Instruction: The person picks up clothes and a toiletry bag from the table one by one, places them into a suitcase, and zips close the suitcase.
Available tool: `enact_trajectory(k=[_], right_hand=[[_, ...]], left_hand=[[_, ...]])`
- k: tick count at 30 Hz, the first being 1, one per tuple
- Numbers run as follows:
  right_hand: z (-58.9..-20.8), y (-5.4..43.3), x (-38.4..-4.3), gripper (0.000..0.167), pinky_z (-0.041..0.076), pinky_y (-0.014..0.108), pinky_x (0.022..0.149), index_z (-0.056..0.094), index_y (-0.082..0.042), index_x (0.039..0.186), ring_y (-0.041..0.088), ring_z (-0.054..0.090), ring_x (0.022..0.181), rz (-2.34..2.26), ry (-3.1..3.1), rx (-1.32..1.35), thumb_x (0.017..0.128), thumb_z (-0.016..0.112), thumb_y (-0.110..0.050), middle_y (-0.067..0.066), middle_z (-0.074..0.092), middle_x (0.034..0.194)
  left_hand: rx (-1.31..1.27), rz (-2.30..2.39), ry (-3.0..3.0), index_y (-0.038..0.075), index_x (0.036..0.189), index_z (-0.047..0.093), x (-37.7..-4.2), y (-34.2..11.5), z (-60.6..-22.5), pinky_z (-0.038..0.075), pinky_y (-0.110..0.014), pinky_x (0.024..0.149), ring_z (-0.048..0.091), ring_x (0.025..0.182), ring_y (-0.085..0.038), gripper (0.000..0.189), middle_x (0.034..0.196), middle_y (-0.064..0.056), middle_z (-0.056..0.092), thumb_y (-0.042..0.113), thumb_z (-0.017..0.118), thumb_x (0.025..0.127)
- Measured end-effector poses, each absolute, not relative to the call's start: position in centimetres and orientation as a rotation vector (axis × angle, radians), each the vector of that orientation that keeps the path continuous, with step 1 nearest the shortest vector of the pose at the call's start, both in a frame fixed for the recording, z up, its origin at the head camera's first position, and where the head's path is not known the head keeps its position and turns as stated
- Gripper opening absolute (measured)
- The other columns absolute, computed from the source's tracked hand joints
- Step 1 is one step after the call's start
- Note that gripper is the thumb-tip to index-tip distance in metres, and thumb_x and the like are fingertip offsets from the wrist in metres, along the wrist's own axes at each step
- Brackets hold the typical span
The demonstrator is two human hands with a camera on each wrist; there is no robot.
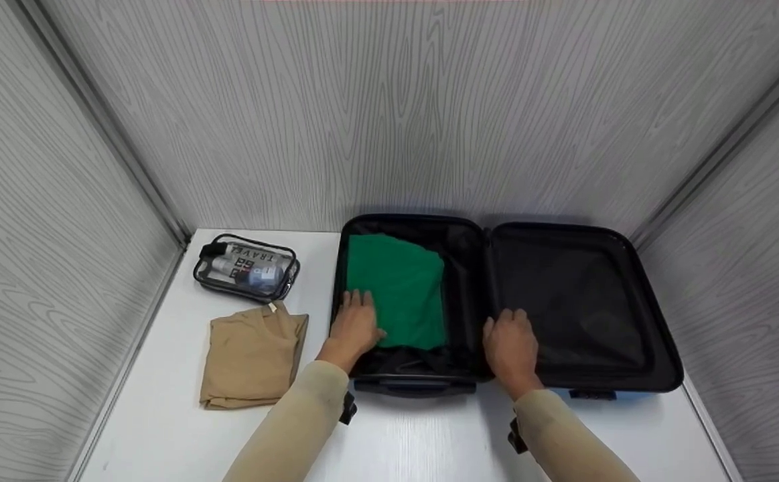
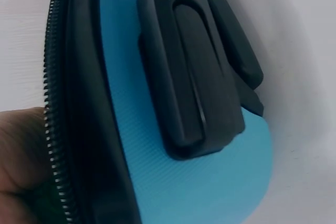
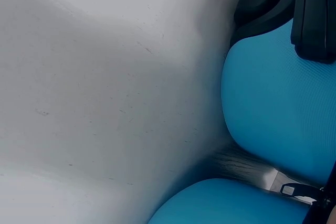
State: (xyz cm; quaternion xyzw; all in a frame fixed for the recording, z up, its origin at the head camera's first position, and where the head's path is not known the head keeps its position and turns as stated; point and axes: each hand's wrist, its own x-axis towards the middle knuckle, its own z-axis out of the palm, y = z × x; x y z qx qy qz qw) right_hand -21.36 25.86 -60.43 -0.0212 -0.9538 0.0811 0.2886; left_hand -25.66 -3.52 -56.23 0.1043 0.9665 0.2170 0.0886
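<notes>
An open suitcase lies spread on the table, black inside with a blue shell. Folded green fabric, seemingly a garment, lies in its left half. My left hand rests on the fabric's left edge, beside the suitcase wall, fingers extended and thumb apart. Only part of that hand shows in the left wrist view, behind the zipper. My right hand rests at the inner edge of the right half, near the hinge, with fingers loosely bent; in the right wrist view it is almost wholly out of frame.
On the left of the white table lies a folded tan garment. Behind it sits a clear travel pouch with black trim and bottles inside. Grey wood-grain walls enclose the table at the back and sides.
</notes>
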Motion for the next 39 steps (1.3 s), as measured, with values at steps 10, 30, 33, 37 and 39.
enact_trajectory(k=[10, 30, 33, 37, 39], right_hand=[[-60.3, 25.9, -21.1, 0.030, 0.056, 0.047, 0.053, 0.061, 0.005, 0.081, 0.035, 0.059, 0.062, 0.268, -2.551, -0.063, 0.098, 0.075, -0.015, 0.019, 0.055, 0.077], [-60.3, 25.8, -21.0, 0.029, 0.057, 0.049, 0.055, 0.061, 0.006, 0.084, 0.037, 0.060, 0.065, 0.297, -2.582, -0.082, 0.100, 0.073, -0.016, 0.021, 0.055, 0.080], [-60.2, 25.8, -21.1, 0.030, 0.057, 0.049, 0.055, 0.061, 0.005, 0.083, 0.037, 0.060, 0.065, 0.295, -2.572, -0.085, 0.099, 0.074, -0.016, 0.020, 0.055, 0.080], [-60.2, 25.8, -21.1, 0.031, 0.057, 0.049, 0.054, 0.060, 0.005, 0.081, 0.037, 0.060, 0.065, 0.290, -2.554, -0.099, 0.099, 0.075, -0.017, 0.021, 0.056, 0.080], [-60.2, 25.8, -21.1, 0.031, 0.057, 0.049, 0.053, 0.061, 0.005, 0.081, 0.037, 0.061, 0.066, 0.285, -2.550, -0.103, 0.098, 0.075, -0.017, 0.021, 0.056, 0.080]], left_hand=[[0.358, 0.748, 2.880, -0.011, 0.158, 0.037, -25.3, -4.4, -55.1, 0.028, -0.052, 0.127, 0.029, 0.155, -0.050, 0.075, 0.163, -0.035, 0.036, 0.016, 0.075, 0.099], [0.229, 0.982, 3.101, -0.002, 0.134, 0.069, -24.4, -8.4, -53.1, 0.052, -0.051, 0.104, 0.066, 0.118, -0.044, 0.038, 0.128, -0.024, 0.071, 0.010, 0.069, 0.098], [0.180, 1.010, 3.152, -0.002, 0.127, 0.072, -24.4, -10.2, -53.0, 0.054, -0.054, 0.097, 0.068, 0.110, -0.044, 0.033, 0.117, -0.024, 0.073, 0.010, 0.069, 0.096], [0.101, 1.022, 3.160, -0.004, 0.125, 0.072, -24.3, -13.1, -53.1, 0.053, -0.056, 0.096, 0.068, 0.111, -0.045, 0.032, 0.116, -0.026, 0.073, 0.010, 0.065, 0.096], [0.058, 1.029, 3.140, -0.005, 0.126, 0.071, -24.2, -14.5, -53.2, 0.052, -0.057, 0.098, 0.067, 0.113, -0.046, 0.034, 0.119, -0.028, 0.072, 0.010, 0.063, 0.097]])
